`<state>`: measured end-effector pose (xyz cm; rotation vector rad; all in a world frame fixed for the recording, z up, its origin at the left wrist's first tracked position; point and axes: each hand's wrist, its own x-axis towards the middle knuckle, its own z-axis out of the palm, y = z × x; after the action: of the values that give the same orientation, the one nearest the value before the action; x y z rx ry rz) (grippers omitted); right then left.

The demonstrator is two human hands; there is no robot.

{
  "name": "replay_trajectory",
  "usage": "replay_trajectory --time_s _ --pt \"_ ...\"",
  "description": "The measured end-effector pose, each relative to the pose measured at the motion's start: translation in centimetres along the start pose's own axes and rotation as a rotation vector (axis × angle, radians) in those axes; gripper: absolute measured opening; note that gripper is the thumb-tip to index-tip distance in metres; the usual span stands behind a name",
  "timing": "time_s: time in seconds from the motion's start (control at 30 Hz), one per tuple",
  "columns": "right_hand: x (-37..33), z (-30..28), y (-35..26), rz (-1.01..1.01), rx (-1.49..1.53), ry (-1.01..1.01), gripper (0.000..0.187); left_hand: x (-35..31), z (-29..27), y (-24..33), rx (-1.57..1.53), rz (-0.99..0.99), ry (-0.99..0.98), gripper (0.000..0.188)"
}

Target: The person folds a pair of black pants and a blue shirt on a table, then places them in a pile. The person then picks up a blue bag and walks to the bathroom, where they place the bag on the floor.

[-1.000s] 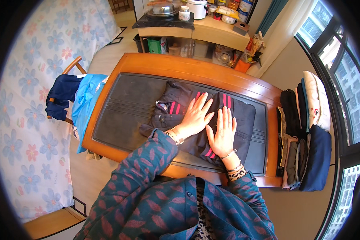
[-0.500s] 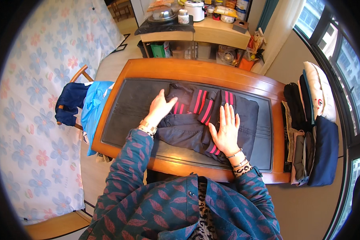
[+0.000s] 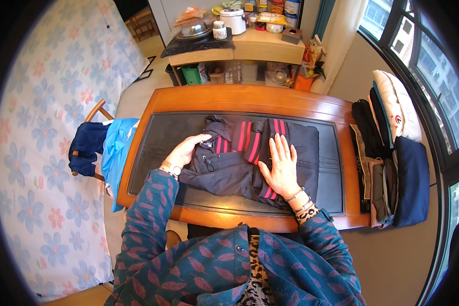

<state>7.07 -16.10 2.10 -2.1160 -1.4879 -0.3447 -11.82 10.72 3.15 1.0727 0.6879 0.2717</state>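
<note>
Head view. A dark garment [image 3: 250, 160] with pink-red stripes lies partly folded on the black inlay of the wooden table [image 3: 250, 97], about the middle of the top. The right hand [image 3: 280, 166] rests flat on the garment's right half, fingers spread and extended, clamped on nothing. The left hand [image 3: 186, 150] sits at the garment's left edge, fingers curled together over the fabric there; whether they pinch the cloth cannot be told.

Judgement: the work in hand appears to be folding. To do it well, the flat hand should pin the fold line while the other draws the loose side over evenly, smoothing creases outward.

Materials: the garment looks soft and matte, with a drawcord near the left hand. The table has a glossy rounded rim. Right of the table, a stack of folded clothes [image 3: 387, 168]; left of it, a chair draped in blue cloth [image 3: 104, 153]; beyond it, a cluttered shelf [image 3: 239, 46].
</note>
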Motion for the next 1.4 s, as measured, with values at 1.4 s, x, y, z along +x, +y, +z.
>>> replay_trajectory --time_s 1.4 --pt "-1.7 0.2 5.5 0.881 1.716 0.441 0.013 1.7 23.8 -2.9 1.402 1.040 -0.092 0.025"
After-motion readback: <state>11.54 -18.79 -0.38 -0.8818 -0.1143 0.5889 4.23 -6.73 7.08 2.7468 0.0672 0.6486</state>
